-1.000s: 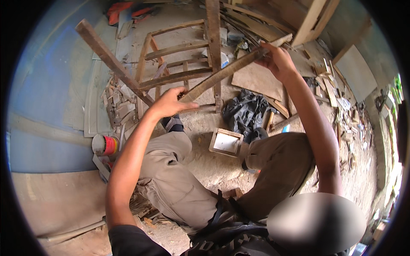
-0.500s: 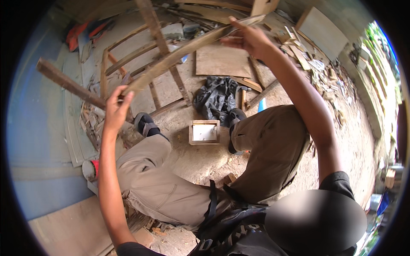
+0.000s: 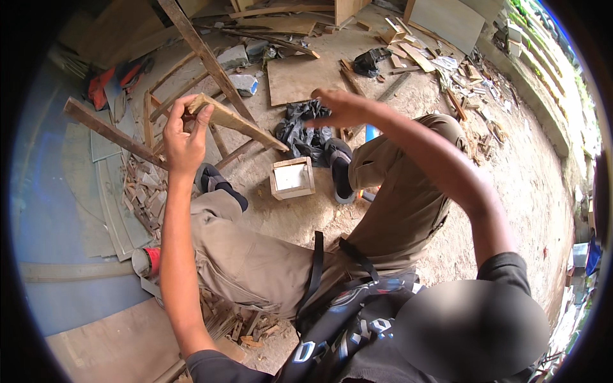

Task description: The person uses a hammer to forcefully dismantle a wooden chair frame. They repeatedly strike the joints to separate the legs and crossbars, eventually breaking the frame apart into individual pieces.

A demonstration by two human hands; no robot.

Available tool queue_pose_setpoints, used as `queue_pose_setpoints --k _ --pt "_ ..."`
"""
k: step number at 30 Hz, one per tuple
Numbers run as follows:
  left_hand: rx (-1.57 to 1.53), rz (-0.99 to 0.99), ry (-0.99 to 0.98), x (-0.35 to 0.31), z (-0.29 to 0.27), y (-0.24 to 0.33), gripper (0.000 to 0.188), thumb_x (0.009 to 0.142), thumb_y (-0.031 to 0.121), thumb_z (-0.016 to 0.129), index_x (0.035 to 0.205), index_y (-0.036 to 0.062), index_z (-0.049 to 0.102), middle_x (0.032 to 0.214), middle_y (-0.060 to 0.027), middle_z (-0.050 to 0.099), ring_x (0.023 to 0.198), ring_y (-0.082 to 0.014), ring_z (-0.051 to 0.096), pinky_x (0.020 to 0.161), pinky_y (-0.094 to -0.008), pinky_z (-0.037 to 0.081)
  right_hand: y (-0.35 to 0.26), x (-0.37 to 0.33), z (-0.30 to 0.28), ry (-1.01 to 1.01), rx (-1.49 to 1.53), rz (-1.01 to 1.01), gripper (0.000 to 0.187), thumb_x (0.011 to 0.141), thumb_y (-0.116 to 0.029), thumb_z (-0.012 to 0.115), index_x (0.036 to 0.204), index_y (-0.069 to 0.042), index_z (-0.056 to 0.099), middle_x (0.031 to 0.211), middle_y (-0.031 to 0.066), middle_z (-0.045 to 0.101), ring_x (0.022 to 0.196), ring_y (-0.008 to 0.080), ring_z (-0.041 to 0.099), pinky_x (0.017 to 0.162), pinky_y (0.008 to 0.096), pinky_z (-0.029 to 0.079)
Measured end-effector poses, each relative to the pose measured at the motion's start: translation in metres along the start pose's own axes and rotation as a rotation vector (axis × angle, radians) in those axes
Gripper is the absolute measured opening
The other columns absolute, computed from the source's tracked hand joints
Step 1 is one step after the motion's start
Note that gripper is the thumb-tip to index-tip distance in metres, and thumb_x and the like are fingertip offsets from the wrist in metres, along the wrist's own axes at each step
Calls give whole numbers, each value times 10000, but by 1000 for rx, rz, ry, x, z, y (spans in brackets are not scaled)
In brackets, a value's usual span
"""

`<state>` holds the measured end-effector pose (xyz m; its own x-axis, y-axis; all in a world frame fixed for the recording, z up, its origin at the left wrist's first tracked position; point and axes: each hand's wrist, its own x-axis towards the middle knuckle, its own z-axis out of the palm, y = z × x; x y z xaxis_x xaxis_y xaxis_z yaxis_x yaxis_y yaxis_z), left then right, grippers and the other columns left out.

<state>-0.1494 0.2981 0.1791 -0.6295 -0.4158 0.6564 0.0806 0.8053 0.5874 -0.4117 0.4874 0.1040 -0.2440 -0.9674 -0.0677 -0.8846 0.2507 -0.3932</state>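
Observation:
My left hand point(image 3: 184, 139) grips one end of a rough wooden strip point(image 3: 246, 125) between thumb and fingers. The strip points away to the right, its other end above the floor near a black plastic bag point(image 3: 301, 131). My right hand point(image 3: 340, 110) is off the wood, over the bag's right side in this view, with fingers apart and nothing visible in them. Below the bag, between my feet, sits a small wooden box point(image 3: 300, 193) with a white inside. Behind the strip stands a frame of wooden bars point(image 3: 203, 52), partly hidden by my left hand and the strip.
A plywood sheet point(image 3: 281, 86) lies on the floor beyond the bag. Wood scraps point(image 3: 143, 195) are heaped along the left wall, near a red can point(image 3: 152, 260). More offcuts and rubbish point(image 3: 479, 96) litter the far right, beside a low concrete ledge point(image 3: 530, 102).
My right hand has let go of the strip's far end and dropped lower. The left hand has raised its end; the strip has swung round, its free end now pointing down to the right.

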Motion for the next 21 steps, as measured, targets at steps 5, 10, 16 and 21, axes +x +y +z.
queue_pose_setpoints --k 5,10,16,21 --pt "-250 -33 78 14 5 28 289 926 262 623 1087 24 593 968 -12 604 886 -88 533 797 -240 426 -46 -32 43 191 -138 -179 882 792 -544 672 1346 22 284 1241 299 468 1149 411 501 911 483 445" --pt "-465 -154 172 59 -6 37 294 933 273 609 1104 35 623 956 -8 630 887 -81 558 784 -221 439 -33 -9 39 343 252 -126 533 868 -361 659 1167 5 413 890 230 623 841 381 627 685 466 482" --pt "-91 -230 -47 48 19 -24 461 903 275 636 1276 45 494 1153 -57 589 1001 -114 551 814 -253 446 48 10 67 672 579 223 381 891 -299 634 1050 -4 455 831 239 646 790 399 642 701 441 503" --pt "88 -497 -581 -13 58 -93 367 880 278 645 1163 53 583 1056 -86 636 975 -191 581 822 -335 484 179 -30 122 342 518 900 385 804 -240 642 1013 59 516 886 266 650 843 376 654 730 425 513"
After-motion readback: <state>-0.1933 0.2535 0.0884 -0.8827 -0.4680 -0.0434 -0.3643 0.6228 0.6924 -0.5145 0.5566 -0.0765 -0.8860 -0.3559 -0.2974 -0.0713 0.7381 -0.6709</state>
